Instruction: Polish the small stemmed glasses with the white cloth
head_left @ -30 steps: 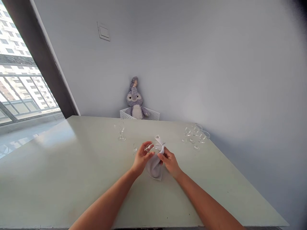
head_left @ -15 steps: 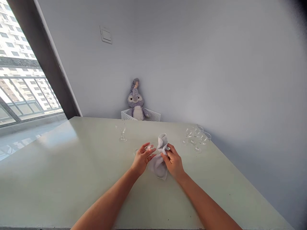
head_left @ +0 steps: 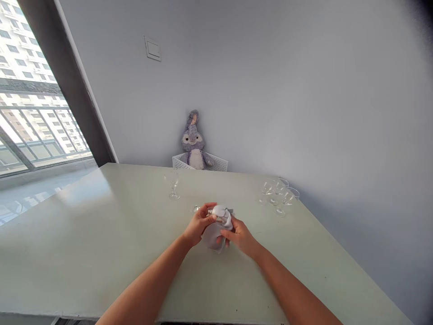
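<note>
Over the middle of the pale green table [head_left: 135, 253], my left hand [head_left: 199, 225] is closed on a clear stemmed glass [head_left: 209, 211], held sideways with its foot toward the left. A light grey cloth [head_left: 214, 237] covers the bowl end of the glass and hangs down below it. Pinched in the fingers of my right hand [head_left: 241, 235] is the cloth, against the right side of the glass. The glass bowl is mostly hidden under the cloth and fingers.
One stemmed glass [head_left: 173, 185] stands at the back left. Several stemmed glasses [head_left: 279, 196] stand grouped near the right edge. Behind the table, a grey plush rabbit [head_left: 193, 142] sits in a white basket [head_left: 221, 164] by the wall.
The cloth has moved left from beside the glass onto its bowl end. My right hand has come closer to my left hand and lower.
</note>
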Demonstrator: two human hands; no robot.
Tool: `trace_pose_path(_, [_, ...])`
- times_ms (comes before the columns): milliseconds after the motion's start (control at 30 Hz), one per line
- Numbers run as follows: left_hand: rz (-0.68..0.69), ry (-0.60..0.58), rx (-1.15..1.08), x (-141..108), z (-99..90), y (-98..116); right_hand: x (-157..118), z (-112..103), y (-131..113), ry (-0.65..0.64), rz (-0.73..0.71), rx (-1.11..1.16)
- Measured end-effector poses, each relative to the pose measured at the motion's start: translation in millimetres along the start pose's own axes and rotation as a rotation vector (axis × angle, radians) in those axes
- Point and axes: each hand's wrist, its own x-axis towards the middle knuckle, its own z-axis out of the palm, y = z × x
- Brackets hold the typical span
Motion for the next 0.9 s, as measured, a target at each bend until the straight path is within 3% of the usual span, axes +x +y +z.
trace_pose_path(133, [-0.015,-0.068,0.203,-2,2.4,-3,6,0,14,0.088,0.055,0.078])
trace_pose_path(233, [0.083,-0.108,0.339,-2,2.0,1,11,-3,15,0.17,0.124,0.379])
trace_pose_path(300, [0.152,-0.126,0.399,-2,0.5,7,12,-5,12,0.157,0.18,0.579])
trace_pose_path(367, [0.159,-0.132,0.429,-1,-1.5,12,10,-4,10,0.108,0.184,0.628])
trace_pose_path(467, [0.108,-0.084,0.408,0,-4.0,13,4,2,15,0.072,0.085,0.356])
trace_pose_path(567, [0.01,-0.014,0.389,1,-4.6,8,1,10,24,0.181,-0.046,-0.073])
trace_pose_path(633, [-0.029,0.014,0.437,1,-3.2,4,1,11,26,0.244,-0.068,-0.197])
trace_pose_path(700, [0.005,0.023,0.495,0,-0.5,4,3,9,23,0.249,-0.007,-0.082])
trace_pose_path(833, [0.084,-0.084,0.5,-4,4.3,9,8,4,11,0.23,0.169,0.493])
trace_pose_path(900, [0.088,-0.114,0.485,-4,3.9,11,8,7,11,0.227,0.176,0.608])
